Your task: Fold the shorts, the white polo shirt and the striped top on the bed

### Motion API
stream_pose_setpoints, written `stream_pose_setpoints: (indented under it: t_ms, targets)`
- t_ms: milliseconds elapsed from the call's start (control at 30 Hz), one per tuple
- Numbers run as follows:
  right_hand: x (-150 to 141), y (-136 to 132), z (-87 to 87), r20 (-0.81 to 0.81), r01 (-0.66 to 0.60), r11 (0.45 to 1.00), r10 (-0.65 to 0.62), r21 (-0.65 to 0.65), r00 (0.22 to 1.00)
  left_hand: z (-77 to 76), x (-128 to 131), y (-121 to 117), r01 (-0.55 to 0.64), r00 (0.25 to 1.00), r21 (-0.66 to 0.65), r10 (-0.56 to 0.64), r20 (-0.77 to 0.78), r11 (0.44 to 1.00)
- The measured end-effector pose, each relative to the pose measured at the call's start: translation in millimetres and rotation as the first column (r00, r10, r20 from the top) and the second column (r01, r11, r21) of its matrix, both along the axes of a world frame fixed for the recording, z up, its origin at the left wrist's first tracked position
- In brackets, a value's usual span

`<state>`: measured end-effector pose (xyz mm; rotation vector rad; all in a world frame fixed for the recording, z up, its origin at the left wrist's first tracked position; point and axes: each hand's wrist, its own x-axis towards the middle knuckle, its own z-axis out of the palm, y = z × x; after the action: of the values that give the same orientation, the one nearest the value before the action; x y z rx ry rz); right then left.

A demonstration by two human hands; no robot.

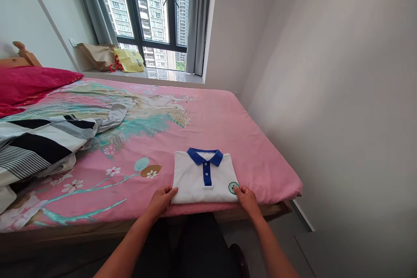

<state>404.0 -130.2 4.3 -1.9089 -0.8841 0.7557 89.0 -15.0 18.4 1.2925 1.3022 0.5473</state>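
White shirt (190, 184) with blue collar (193, 156), folded into a neat, near-rectangular bundle and seen from across the room. The shirt lies face up near the front edge of the bed (215, 115), on the pink sheet, its collar toward the window (153, 8) and its lower fold toward the person. The short blue button strip (206, 174) runs down the middle; a round green badge (232, 186) sits at the near right corner, partly under a thumb.

Left hand (161, 201): thumb and forefinger pinch the near left corner of the shirt, the other fingers curled in beneath. Right hand (247, 201): thumb over the badge, the fingers brought in toward it so that the near right edge appears pinched; how far they reach under the cloth cannot be told.

Stage shown: by its look, the folding is all but complete, and the hands appear to be squaring the lower edge. From this position, a further move would call for an even hold on both corners, the layers kept together; if one side were pulled harder, the fold could skew or the collar shift.

Surroundings: a black-and-white striped garment (48, 143) lies loosely heaped on the left of the bed, well apart from the shirt, with a red pillow (32, 83) beyond it. A brown paper bag (97, 56) and a yellow bag (132, 61) rest side by side on the windowsill.
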Motion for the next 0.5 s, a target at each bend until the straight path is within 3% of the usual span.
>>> stream_pose_setpoints:
  t_ms: [200,500]
  targets:
    - [-7.0,-6.4,-5.7,-0.023,0.022,1.0,-0.022,-0.009,0.999,-4.8,1.6,-0.1,-0.009,0.999,0.0,0.009,-0.044,1.0]
    - [-5.6,-9.4,0.8,0.003,0.011,0.999,-0.011,0.034,1.0,0.6,3.4,1.4,0.016,0.997,0.033,-0.013,-0.082,0.999]
